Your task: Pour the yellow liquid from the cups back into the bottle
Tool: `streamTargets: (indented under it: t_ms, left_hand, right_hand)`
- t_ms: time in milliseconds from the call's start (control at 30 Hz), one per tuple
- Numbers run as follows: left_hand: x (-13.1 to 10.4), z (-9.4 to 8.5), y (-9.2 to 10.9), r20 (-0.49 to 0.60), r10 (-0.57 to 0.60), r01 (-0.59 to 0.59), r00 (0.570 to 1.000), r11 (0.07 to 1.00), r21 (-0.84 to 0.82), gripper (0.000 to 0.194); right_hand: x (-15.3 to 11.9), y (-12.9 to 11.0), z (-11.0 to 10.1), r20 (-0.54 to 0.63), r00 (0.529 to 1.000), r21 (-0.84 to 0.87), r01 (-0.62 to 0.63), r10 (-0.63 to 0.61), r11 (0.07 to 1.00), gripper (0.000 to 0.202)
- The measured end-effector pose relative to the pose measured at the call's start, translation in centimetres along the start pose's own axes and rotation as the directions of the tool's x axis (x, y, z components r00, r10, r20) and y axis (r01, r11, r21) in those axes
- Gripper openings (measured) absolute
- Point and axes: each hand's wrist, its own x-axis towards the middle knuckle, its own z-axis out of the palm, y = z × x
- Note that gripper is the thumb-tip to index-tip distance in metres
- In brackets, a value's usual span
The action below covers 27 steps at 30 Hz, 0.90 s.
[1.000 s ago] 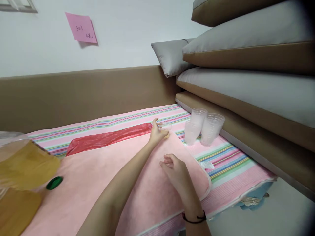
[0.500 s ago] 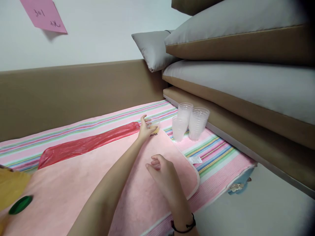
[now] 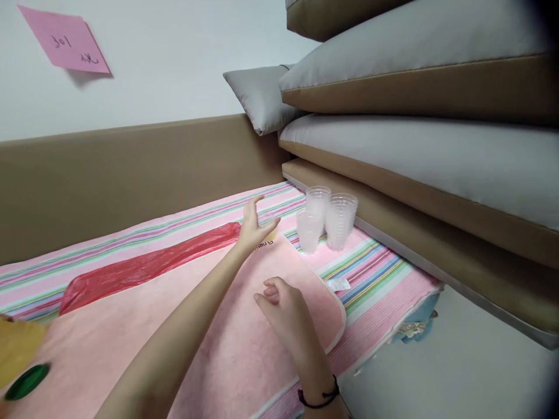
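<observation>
My left hand [image 3: 253,228] reaches over the far corner of a pink fleece mat [image 3: 183,314]. Its thumb and fingers are spread apart around a clear plastic cup [image 3: 268,219], mostly hidden behind the hand; contact cannot be made out. Closer in, my right hand [image 3: 283,305] hovers above the mat with loosely curled fingers, the thumb apart, and nothing visible in it. Several clear plastic cups stand just right of my left hand: a nested stack [image 3: 342,221], another stack [image 3: 318,201] behind, and a shorter one [image 3: 310,231] in front.
A crumpled red plastic bag [image 3: 148,265] lies along the mat's far edge. At the lower left are a green lid-like disc [image 3: 27,382] and something yellow [image 3: 20,348]. Stacked cushions [image 3: 414,145] border the right side, and a brown headboard [image 3: 122,174] runs along the back.
The view has shifted slightly, so the scene sits further left. My left hand's fingers have spread wider around the cup, hiding more of it. My right hand stays about the same.
</observation>
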Motion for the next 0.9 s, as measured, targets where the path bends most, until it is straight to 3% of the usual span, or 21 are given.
streamTargets:
  t_ms: [33, 100, 233, 333, 467, 733, 900]
  left_hand:
    - [0.4, 0.2, 1.1, 0.05, 0.047, -0.047, 0.998, 0.999, -0.003, 0.054]
    - [1.2, 1.1, 3.1, 0.17, 0.05, -0.043, 0.984, 0.998, -0.044, 0.058]
    - [2.1, 3.9, 4.8, 0.298, -0.164, 0.203, 0.941, 0.973, -0.107, 0.096]
    - [2.3, 5.4, 4.8, 0.297, -0.293, 0.34, 0.909, 0.932, -0.122, 0.112]
    - [2.3, 6.0, 4.7, 0.273, -0.315, 0.344, 0.909, 0.937, -0.065, 0.11]
    - [2.4, 6.1, 5.6, 0.208, -0.336, 0.375, 0.918, 0.907, -0.19, 0.1]
    - [3.1, 4.6, 7.8, 0.172, -0.35, 0.388, 0.921, 0.862, -0.327, 0.099]
  right_hand:
    - [0.0, 0.1, 0.0, -0.003, 1.0, 0.001, 0.002, -0.002, 1.0, 0.033]
    - [0.0, 0.3, 0.1, -0.008, 1.0, -0.005, 0.013, -0.013, 1.0, 0.031]
    - [0.0, 0.7, 0.2, -0.016, 0.999, -0.028, 0.038, -0.039, 0.999, 0.026]
    - [0.0, 0.6, 0.1, 0.0, 0.999, -0.029, 0.054, -0.054, 0.998, 0.026]
    - [-0.1, 0.4, -0.1, 0.022, 0.998, -0.01, 0.06, -0.06, 0.998, 0.028]
    - [-0.3, 0.3, 0.3, 0.042, 0.996, 0.027, 0.076, -0.077, 0.997, 0.033]
    - [-0.3, 0.6, 0.3, 0.033, 0.994, 0.011, 0.105, -0.105, 0.994, 0.029]
